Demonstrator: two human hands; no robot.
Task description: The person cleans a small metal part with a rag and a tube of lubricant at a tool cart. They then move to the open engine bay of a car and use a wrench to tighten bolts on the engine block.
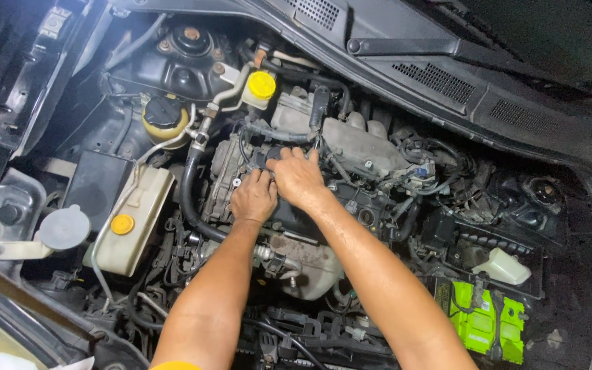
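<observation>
Both hands sit deep in the crowded engine bay, the left hand touching the right hand. At nine o'clock of them a thick black rubber hose curves close by; beyond it stands the cream plastic reservoir with a yellow cap. At twelve o'clock the grey metal manifold crowds in. Open room lies only at six o'clock, along the forearms

A car repair garage: open engine bay, green-topped battery
</observation>
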